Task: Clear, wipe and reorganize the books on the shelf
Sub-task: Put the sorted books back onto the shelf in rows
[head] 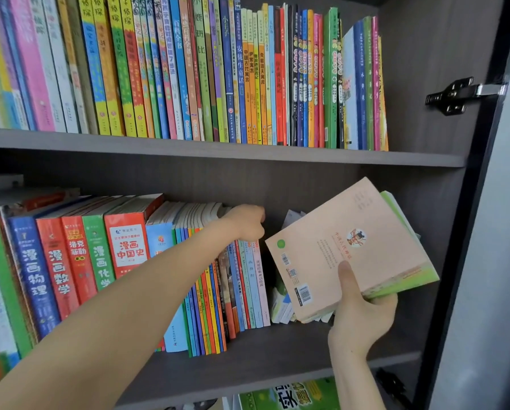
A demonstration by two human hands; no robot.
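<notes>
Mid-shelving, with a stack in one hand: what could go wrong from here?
1. The right hand grips the tilted stack of books near one edge only; the lower ones could slip out.
2. The thin books under the left hand stand unpropped beside the gap and might topple.
3. Loose booklets lying there could get crushed.

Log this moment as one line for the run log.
left hand: grips tops of thin books, middle shelf | right hand: holds book stack, pink cover outward

The blue book [33,270] reads 漫画物理, the red book [59,270] 漫画数学, the wide red book [129,247] 漫画中国史.
</notes>
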